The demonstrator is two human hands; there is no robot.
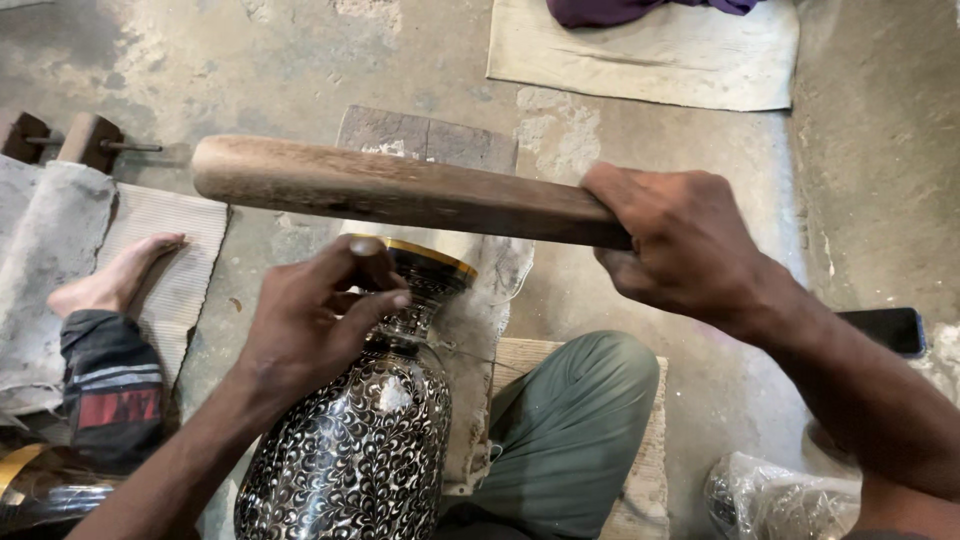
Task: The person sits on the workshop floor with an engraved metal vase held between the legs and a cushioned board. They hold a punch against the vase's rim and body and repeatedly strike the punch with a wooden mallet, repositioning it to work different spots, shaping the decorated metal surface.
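Gripping the neck of a black metal vase covered in fine silver scrollwork (365, 440), my left hand (315, 320) is curled closed around it just under the gold-rimmed mouth (430, 262), thumb and fingers pinching near the rim. The vase leans against my lap, its belly low in the view and its mouth pointing away from me, over a worn grey cloth (480, 300) that hangs over a low wooden block (640, 440). My right hand (680, 245) is shut tight on one end of a long, rounded brown wooden club (400, 190), which lies nearly level across the view, just above the vase's mouth and apart from it; its thick free end reaches out to the left.

My knee in green trousers (570, 420) is bent just right of the vase. Beyond the club a flat dark stone slab (425, 140) sits on the rough concrete floor (250, 60), and farther off lies a pale mat (650, 60) with a purple cloth (620, 10) on it. At the left, a bare foot (115, 280) with a dark sleeve-like cuff rests on ribbed cardboard (175, 250); whose it is I cannot tell. A dark phone (890, 328) lies on the floor at the right, and a crumpled clear plastic bag (770, 500) sits near my right forearm.
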